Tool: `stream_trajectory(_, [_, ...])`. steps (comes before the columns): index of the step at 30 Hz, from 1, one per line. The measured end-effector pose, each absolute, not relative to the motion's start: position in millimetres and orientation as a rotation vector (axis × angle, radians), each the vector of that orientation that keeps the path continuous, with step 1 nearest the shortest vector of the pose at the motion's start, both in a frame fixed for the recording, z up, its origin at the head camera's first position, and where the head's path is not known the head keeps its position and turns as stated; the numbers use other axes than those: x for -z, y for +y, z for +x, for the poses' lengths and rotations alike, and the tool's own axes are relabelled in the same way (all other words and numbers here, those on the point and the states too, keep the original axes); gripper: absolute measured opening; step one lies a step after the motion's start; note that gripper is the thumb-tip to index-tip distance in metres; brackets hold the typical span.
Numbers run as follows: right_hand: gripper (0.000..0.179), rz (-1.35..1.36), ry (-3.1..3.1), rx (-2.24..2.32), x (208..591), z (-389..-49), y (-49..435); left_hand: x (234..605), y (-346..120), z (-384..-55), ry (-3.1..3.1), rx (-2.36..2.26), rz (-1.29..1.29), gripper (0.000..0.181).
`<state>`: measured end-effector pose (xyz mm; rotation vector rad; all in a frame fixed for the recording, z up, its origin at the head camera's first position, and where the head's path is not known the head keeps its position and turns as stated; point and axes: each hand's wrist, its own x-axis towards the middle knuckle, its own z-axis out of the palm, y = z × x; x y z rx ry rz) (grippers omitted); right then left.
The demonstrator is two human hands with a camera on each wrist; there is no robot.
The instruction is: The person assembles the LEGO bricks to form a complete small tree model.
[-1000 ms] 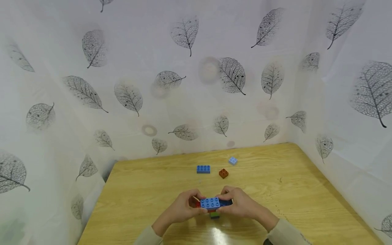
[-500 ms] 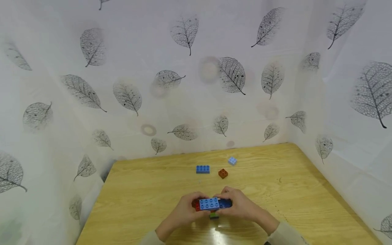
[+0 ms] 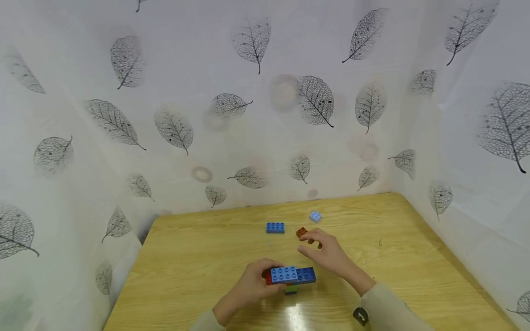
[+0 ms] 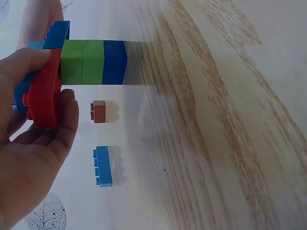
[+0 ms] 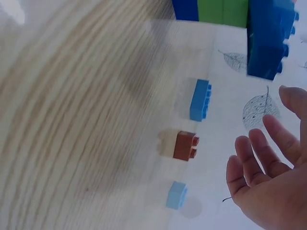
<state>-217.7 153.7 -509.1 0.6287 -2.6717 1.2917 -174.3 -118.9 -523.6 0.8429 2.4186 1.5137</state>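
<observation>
My left hand (image 3: 257,282) grips the upper part of a toy building brick structure standing on the table. Its thumb lies against a red brick (image 4: 44,98) there, with fingers curled behind. On top sits a light blue eight-stud brick (image 3: 284,274), and a dark blue brick (image 3: 307,275) juts out to the right. Below them, green bricks (image 4: 82,62) rest on a blue brick (image 4: 115,62). My right hand (image 3: 327,253), fingers loosely bent and holding nothing, hovers apart from the structure near a brown brick (image 5: 184,145). In the head view its fingertips partly cover that brick.
Behind the hands, a blue eight-stud brick (image 3: 275,228) lies left of the brown one, and a small pale blue brick (image 3: 315,216) lies farther back. Leaf-patterned curtain (image 3: 256,138) encloses the wooden table (image 3: 198,257) at the back and sides.
My right hand has let go of the dark blue brick side of the structure and moved up and forward toward the brown brick. The left hand keeps its grip, nearly unmoved.
</observation>
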Motion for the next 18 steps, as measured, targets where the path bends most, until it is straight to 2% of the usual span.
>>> stream_trajectory(18, [0.046, 0.336, -2.799, -1.265, 538.3, -261.0, 160.3, 523.4, -119.5, -178.3, 2.460, -1.430, 0.864, 0.040])
